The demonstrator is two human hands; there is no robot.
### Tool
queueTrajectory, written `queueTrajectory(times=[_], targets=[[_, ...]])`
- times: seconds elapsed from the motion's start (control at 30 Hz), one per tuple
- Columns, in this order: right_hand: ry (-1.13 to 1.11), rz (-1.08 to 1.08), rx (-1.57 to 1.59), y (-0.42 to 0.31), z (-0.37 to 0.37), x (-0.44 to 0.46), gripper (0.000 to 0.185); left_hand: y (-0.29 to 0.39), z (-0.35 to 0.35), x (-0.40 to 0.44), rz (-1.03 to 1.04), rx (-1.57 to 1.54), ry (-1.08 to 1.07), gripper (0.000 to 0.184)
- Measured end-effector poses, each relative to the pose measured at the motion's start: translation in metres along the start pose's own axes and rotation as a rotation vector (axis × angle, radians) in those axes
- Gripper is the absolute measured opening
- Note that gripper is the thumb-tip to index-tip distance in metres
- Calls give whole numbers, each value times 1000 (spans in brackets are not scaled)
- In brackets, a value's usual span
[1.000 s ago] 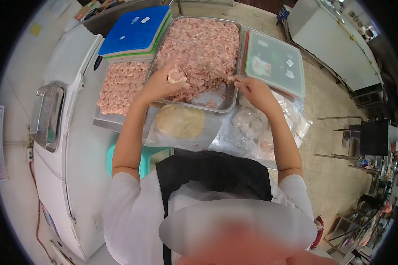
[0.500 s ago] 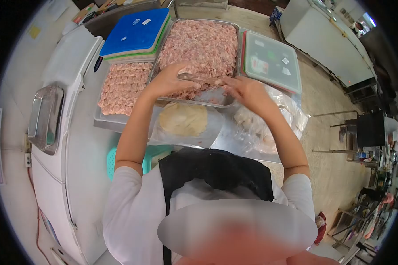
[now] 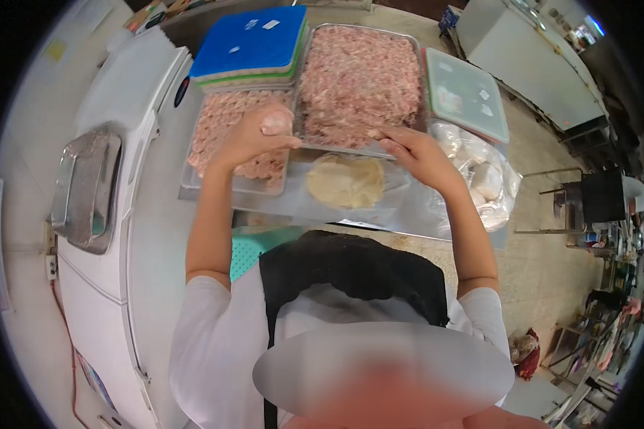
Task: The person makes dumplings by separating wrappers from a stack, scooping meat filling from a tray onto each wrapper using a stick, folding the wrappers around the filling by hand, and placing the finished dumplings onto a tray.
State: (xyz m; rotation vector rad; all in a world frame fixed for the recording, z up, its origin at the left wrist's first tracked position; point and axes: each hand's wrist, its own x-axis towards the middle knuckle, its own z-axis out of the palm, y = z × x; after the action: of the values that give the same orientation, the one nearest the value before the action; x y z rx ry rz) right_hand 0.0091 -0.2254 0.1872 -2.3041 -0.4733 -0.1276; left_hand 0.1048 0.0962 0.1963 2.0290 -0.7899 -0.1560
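My left hand (image 3: 247, 139) is curled round a rounded pinkish dumpling (image 3: 275, 120), held above a clear tray (image 3: 268, 187) of filled dumplings in rows. My right hand (image 3: 418, 157) is pinched closed at the near right edge of the metal tray (image 3: 365, 150), which is heaped with ground meat (image 3: 361, 79). Something thin may extend from its fingertips over the meat, but blur hides what it is. Between my forearms, a stack of thin pale yellow wrappers (image 3: 345, 180) lies on a plastic sheet.
Blue-lidded containers (image 3: 247, 43) are stacked behind the dumpling tray. A container with a translucent lid (image 3: 469, 93) sits to the right, and a clear plastic bag (image 3: 479, 179) with pale contents lies nearer. On the left, a white freezer (image 3: 139, 157) bears an empty metal tray (image 3: 86, 186).
My left hand has moved from over the meat to the left, above the dumplings, with a dumpling in it. My right hand has drawn slightly nearer. The view has shifted.
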Motion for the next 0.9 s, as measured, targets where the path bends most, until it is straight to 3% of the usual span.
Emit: queueTrajectory(times=[0.03,0.13,0.27,0.37,0.53,0.63,0.73,0.83,0.9], targets=[[-3,77,87,-3,5,-2,31,-12,-18,-15,16,-22,23,44],[72,190,145,-3,23,-13,34,-85,-71,-62,-239,2,167,44],[118,433,357,9,53,-29,35,-160,-102,-125,-461,492,276,55],[152,474,433,1,67,-35,34,-181,-108,-149,-621,582,260,64],[226,469,400,-14,87,-33,33,-157,-93,-144,-766,670,173,76],[227,505,417,-24,94,-31,32,-194,-83,-149,-548,771,286,86],[233,513,417,-34,99,-31,32,-216,-81,-144,-548,720,216,86],[229,507,417,-36,102,-33,33,-229,-87,-146,-397,653,197,81],[233,493,421,-42,99,-34,34,-218,-92,-154,-285,681,289,68]])
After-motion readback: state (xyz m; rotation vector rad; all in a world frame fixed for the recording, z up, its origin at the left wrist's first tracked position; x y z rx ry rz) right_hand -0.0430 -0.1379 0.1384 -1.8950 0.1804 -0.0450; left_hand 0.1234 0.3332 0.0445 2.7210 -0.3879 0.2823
